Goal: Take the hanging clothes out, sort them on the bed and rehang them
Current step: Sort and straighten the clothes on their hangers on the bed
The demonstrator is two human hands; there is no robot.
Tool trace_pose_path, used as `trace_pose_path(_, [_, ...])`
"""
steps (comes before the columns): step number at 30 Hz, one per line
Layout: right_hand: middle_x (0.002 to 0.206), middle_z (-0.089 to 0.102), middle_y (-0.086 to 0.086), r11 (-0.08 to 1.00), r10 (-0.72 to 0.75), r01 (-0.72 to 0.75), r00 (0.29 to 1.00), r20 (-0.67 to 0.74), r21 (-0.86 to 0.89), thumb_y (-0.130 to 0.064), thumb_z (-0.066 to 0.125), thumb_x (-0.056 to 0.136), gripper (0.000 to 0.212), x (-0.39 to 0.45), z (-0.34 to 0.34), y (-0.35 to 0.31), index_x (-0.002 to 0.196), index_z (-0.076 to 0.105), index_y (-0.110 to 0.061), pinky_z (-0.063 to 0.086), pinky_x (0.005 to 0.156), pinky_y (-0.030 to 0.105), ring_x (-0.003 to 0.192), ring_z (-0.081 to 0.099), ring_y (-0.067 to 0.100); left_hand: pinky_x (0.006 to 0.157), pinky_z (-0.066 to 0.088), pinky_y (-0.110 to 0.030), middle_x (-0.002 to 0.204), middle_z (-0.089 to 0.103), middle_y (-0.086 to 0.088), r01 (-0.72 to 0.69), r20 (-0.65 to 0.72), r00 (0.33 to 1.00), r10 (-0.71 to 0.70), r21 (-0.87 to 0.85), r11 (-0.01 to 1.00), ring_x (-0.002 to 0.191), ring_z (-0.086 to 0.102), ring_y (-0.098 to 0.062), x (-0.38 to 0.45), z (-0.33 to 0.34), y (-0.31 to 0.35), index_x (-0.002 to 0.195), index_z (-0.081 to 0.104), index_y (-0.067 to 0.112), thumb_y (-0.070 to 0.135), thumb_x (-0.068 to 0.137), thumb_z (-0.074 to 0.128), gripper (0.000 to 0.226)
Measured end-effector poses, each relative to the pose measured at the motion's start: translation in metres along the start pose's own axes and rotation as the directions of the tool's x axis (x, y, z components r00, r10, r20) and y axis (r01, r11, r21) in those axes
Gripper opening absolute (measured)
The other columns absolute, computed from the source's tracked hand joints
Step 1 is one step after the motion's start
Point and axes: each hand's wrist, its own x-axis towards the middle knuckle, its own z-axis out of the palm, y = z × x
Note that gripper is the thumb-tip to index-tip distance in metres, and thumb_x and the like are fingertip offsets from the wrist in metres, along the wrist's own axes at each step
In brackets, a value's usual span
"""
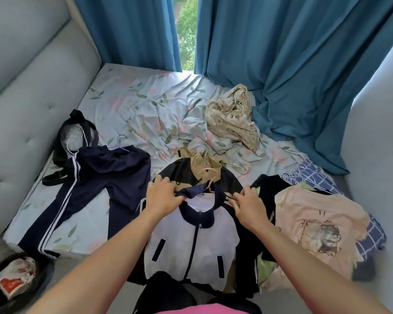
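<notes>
I lean over the bed with both arms stretched out over a white and navy zip jacket that lies face up at the near edge. My left hand grips the navy collar on its left side, the fingers curled round the fabric. My right hand pinches the jacket's right shoulder, near a thin dark strap there (I cannot tell exactly which layer the fingertips have). A pale hanger hook pokes out at the collar, between my two hands.

The jacket rests on top of a dark garment with a tan hooded piece just beyond it. To the left, navy track trousers with white side stripes are spread on the sheet, a lilac hanger at the waistband, and a black hooded top lies against the grey padded headboard. To the right is a pink T-shirt with a cat drawing, laid over checked purple cloth. Farther back sits a crumpled beige spotted garment, beside the blue curtains. A black bin holding a paper wrapper stands on the floor at lower left.
</notes>
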Motion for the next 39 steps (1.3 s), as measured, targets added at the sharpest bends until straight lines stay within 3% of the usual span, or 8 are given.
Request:
trace_pose_path(5, [0.1, 0.045, 0.002, 0.994, 0.105, -0.105, 0.994, -0.013, -0.018, -0.049, 0.042, 0.108, 0.033, 0.039, 0.011, -0.029, 0.102, 0.056, -0.02, 0.038, 0.056, 0.035, 0.075, 0.061, 0.03, 0.068, 0.04, -0.037, 0.095, 0.061, 0.002, 0.018, 0.046, 0.999, -0.013, -0.117, 0.993, 0.093, 0.065, -0.03, 0.046, 0.0, -0.018, 0.084, 0.059, 0.024, 0.057, 0.093, 0.054, 0.035])
trace_pose_path(10, [0.093, 0.053, 0.001, 0.987, 0.152, -0.152, 0.988, 0.002, -0.046, -0.046, 0.039, 0.11, 0.032, 0.094, 0.027, -0.032, 0.101, 0.052, -0.018, 0.038, 0.059, 0.039, 0.081, 0.066, 0.034, 0.066, 0.043, -0.039, 0.09, 0.06, 0.003, 0.028, 0.054, 0.998, -0.016, -0.232, 0.972, 0.083, 0.064, -0.027, 0.101, 0.012, -0.03, 0.086, 0.059, 0.021, 0.066, 0.093, 0.051, 0.046])
trace_pose_path(14, [0.125, 0.058, 0.008, 0.96, 0.203, -0.215, 0.976, 0.083, 0.181, -0.038, 0.047, 0.108, 0.024, 0.148, 0.043, -0.015, 0.12, 0.053, -0.017, 0.048, 0.079, 0.043, 0.108, 0.062, 0.035, 0.08, 0.051, -0.04, 0.113, 0.055, 0.005, 0.011, 0.096, 0.995, 0.03, -0.399, 0.917, 0.098, 0.062, -0.022, 0.15, 0.033, -0.036, 0.113, 0.061, 0.024, 0.07, 0.092, 0.054, 0.05])
trace_pose_path(17, [0.16, 0.037, 0.008, 0.912, 0.182, -0.242, 0.962, 0.202, 0.331, -0.034, 0.054, 0.106, 0.056, 0.168, 0.051, -0.004, 0.155, 0.033, -0.02, 0.041, 0.109, 0.043, 0.142, 0.044, 0.029, 0.102, 0.049, -0.043, 0.146, 0.035, 0.003, -0.008, 0.187, 0.973, 0.136, -0.562, 0.827, 0.13, 0.051, -0.021, 0.175, 0.053, -0.041, 0.152, 0.042, 0.028, 0.068, 0.093, 0.057, 0.074])
trace_pose_path(21, [0.166, 0.032, 0.005, 0.921, 0.164, -0.231, 0.96, 0.226, 0.314, -0.036, 0.053, 0.106, 0.065, 0.154, 0.06, 0.001, 0.163, 0.025, -0.021, 0.036, 0.118, 0.041, 0.15, 0.037, 0.025, 0.11, 0.046, -0.045, 0.158, 0.032, 0.004, -0.076, 0.177, 0.967, 0.185, -0.493, 0.867, 0.143, 0.043, -0.022, 0.17, 0.074, -0.035, 0.163, 0.032, 0.028, 0.06, 0.1, 0.052, 0.073])
trace_pose_path(26, [0.152, 0.048, -0.001, 0.926, 0.201, -0.246, 0.963, 0.179, 0.286, -0.039, 0.051, 0.104, 0.053, 0.113, 0.062, 0.019, 0.154, 0.038, -0.025, 0.047, 0.105, 0.043, 0.14, 0.046, 0.022, 0.111, 0.046, -0.044, 0.156, 0.043, 0.001, -0.212, 0.135, 0.956, 0.262, -0.301, 0.93, 0.144, 0.043, -0.022, 0.139, 0.082, -0.007, 0.16, 0.039, 0.021, 0.051, 0.105, 0.05, 0.063])
trace_pose_path(35, [0.141, 0.051, 0.0, 0.889, 0.345, -0.358, 0.934, 0.098, 0.287, -0.04, 0.049, 0.105, 0.048, 0.035, 0.026, 0.086, 0.15, 0.043, -0.023, 0.048, 0.1, 0.045, 0.132, 0.048, 0.024, 0.1, 0.047, -0.042, 0.147, 0.049, 0.002, -0.333, 0.15, 0.916, 0.372, -0.233, 0.914, 0.135, 0.049, -0.024, 0.104, 0.076, 0.088, 0.156, 0.042, 0.02, 0.049, 0.105, 0.045, 0.058])
trace_pose_path(39, [0.15, 0.047, 0.0, 0.847, 0.407, -0.416, 0.908, 0.098, 0.331, -0.039, 0.049, 0.106, 0.05, 0.001, 0.016, 0.141, 0.152, 0.041, -0.023, 0.044, 0.108, 0.042, 0.14, 0.042, 0.021, 0.101, 0.047, -0.044, 0.148, 0.051, 0.001, -0.393, 0.154, 0.892, 0.426, -0.202, 0.897, 0.134, 0.05, -0.025, 0.096, 0.084, 0.154, 0.158, 0.042, 0.019, 0.051, 0.106, 0.045, 0.061])
